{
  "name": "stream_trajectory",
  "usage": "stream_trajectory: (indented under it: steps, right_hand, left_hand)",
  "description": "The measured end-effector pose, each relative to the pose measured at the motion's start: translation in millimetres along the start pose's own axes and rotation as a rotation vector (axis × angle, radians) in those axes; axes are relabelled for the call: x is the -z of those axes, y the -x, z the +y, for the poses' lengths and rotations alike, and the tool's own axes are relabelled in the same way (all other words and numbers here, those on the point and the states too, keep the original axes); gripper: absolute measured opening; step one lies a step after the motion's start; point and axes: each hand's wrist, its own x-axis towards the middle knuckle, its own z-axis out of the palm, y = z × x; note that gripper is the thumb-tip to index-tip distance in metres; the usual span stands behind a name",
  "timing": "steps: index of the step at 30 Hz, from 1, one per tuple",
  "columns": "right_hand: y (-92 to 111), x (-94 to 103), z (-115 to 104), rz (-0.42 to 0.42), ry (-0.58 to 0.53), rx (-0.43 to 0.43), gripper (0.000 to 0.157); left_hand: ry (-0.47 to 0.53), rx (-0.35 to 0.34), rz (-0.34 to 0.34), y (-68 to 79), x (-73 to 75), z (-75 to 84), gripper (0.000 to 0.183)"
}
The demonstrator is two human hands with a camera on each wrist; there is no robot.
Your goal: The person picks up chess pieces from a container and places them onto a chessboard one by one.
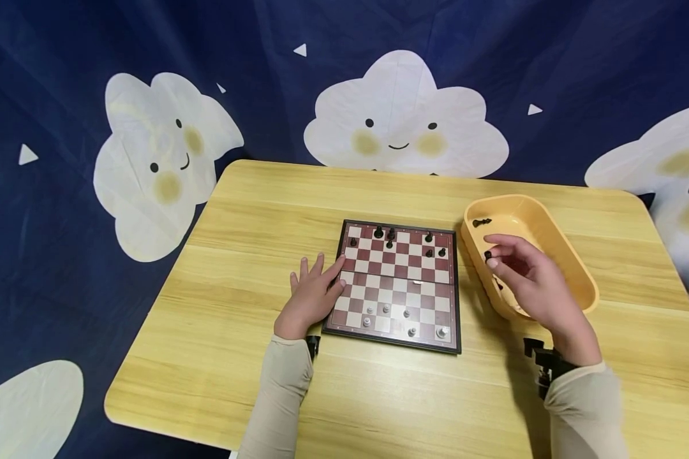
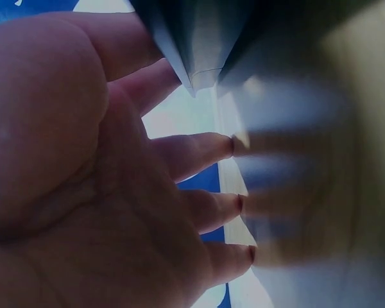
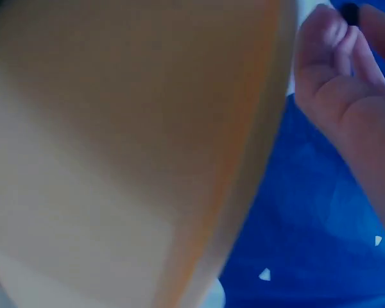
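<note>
A red-and-white chessboard [image 1: 399, 280] with a dark frame lies on the table, with small black pieces on its far half and white ones mostly near its front. My left hand [image 1: 310, 294] rests at its left edge, fingers spread, thumb and forefinger overlapping the border. In the left wrist view, fingertips [image 2: 224, 146] touch the tabletop beside the board's dark side [image 2: 202, 38]. Over the yellow-orange bin [image 1: 587, 293], my right hand [image 1: 542, 290] pinches a small black chess piece [image 1: 487, 255] between thumb and forefinger. The right wrist view shows that black piece [image 3: 351, 14] at the fingertips.
Inside the bin lie a black chess piece [image 1: 482, 222] and another dark one [image 1: 498, 284], partly hidden by the right hand. The wooden table [image 1: 235, 255] backs onto a dark blue curtain [image 1: 275, 127] with cloud prints. A flat white piece [image 1: 417, 282] lies near the board's middle fold.
</note>
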Motion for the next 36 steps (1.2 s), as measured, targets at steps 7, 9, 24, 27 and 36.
stream_trajectory:
  steps: [7,9,24,27,36]
  right_hand:
    - [0.3,-2.9,-9.9,-0.071,-0.679,0.045,0.040]
    - [0.4,-3.9,-12.4,-0.092,-0.799,0.066,0.038]
    - [-1.6,-14.6,-28.0,0.412,-0.610,0.169,0.021]
    - [-4.9,-18.3,-30.0,0.506,-0.518,0.262,0.020]
    - [-6.1,-23.1,-34.4,0.632,-0.530,0.290,0.022]
  left_hand:
    - [0.001,0.000,-0.004,0.0,0.1,-0.1,0.056]
    - [0.001,0.001,0.000,-0.2,-0.1,-0.4,0.056]
    - [0.009,-0.007,-0.011,0.7,0.9,0.2,0.055]
    - [0.006,-0.010,-0.004,-0.2,1.1,0.1,0.055]
    - [0.007,-0.009,-0.005,0.2,1.7,1.3,0.055]
